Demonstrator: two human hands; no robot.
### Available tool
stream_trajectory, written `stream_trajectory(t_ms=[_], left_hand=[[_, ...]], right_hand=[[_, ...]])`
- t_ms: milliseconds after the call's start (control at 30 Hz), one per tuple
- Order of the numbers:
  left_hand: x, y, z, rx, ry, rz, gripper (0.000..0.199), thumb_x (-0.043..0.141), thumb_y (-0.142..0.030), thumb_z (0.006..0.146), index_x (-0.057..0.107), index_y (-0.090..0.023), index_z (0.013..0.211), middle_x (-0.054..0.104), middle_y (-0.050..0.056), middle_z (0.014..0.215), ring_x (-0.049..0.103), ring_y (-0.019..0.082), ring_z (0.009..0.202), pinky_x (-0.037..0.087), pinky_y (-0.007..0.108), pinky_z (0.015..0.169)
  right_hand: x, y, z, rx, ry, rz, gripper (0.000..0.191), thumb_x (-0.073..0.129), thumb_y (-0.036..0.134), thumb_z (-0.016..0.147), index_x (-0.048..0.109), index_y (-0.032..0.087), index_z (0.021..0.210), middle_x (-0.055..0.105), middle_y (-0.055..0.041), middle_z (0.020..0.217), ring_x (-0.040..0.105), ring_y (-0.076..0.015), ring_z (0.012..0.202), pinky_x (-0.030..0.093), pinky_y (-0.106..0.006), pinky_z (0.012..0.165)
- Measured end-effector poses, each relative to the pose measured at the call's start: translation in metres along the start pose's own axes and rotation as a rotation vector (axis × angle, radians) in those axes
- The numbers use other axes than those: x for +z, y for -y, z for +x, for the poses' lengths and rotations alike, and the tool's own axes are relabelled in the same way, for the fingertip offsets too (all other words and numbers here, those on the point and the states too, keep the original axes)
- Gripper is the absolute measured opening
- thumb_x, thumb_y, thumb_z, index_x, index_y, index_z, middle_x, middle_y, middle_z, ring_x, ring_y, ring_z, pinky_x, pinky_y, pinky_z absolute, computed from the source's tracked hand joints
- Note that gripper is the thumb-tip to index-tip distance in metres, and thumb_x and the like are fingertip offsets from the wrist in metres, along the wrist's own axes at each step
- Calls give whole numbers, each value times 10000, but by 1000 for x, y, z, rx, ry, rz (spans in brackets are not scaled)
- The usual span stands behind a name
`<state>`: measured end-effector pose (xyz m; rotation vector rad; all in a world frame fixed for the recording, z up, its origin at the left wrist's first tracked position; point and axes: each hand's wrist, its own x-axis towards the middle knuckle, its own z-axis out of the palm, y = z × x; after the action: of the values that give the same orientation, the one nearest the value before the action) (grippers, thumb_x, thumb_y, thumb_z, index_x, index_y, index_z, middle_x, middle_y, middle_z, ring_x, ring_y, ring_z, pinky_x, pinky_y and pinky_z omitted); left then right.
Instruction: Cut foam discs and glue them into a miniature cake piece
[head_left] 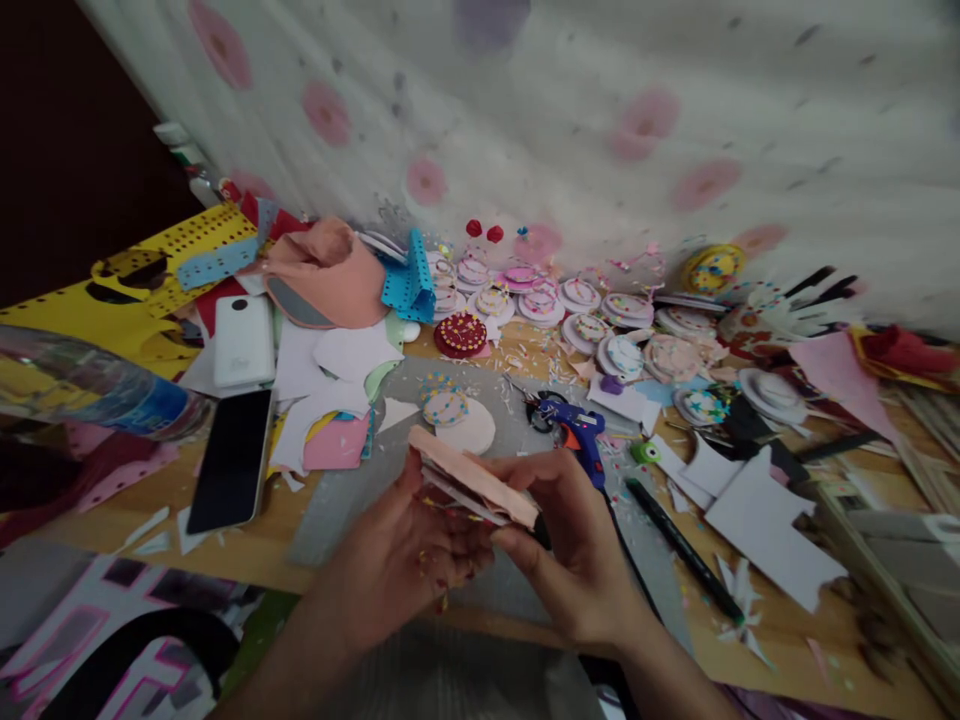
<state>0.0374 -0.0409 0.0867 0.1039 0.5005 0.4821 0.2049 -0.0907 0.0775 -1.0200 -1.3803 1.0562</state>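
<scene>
looks like a holding step: flat, pale-peach, foam-looking layered piece (474, 476) between right grip (579, 560), pinching one end, and left grip (401, 555), holding the other, fingers curled beneath. next move prob calls for gentle pressure.

A flat, peach-coloured layered piece (474, 476) of thin sheet material, seen almost edge-on from where I stand, is held aloft at a slant above the grey mat (334, 520), toward its front edge, peach layer uppermost, paler layers gaping slightly underneath.
</scene>
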Motion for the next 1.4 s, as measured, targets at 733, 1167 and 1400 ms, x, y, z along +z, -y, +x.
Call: stream_trajectory(t_ms=[733,1167,1400], left_hand=[[-18,15,13,82,-138,-209,521,407,-560,925,674,-182,1164,725,128,1102,599,327,1183,405,523,1033],[-17,10,10,169,-174,-220,450,432,-452,937,639,-145,1193,661,175,1247,587,388,1196,419,643,992],[-12,19,22,193,-55,69,360,491,-424,912,718,-177,1045,740,89,1101,552,300,1268,393,496,1104]], right_hand=[[8,-20,-10,121,-237,-388,460,451,393,988,377,235,1413,493,-128,1405,522,-260,1232,470,-425,986],[-3,-16,-35,-99,-402,-328,299,563,317,942,510,245,1228,636,-63,1107,630,-194,1016,509,-328,889],[-6,-23,-20,-3,47,-537,1198,870,368,625,82,237,1518,380,-172,1492,446,-326,1345,444,-462,1065]])
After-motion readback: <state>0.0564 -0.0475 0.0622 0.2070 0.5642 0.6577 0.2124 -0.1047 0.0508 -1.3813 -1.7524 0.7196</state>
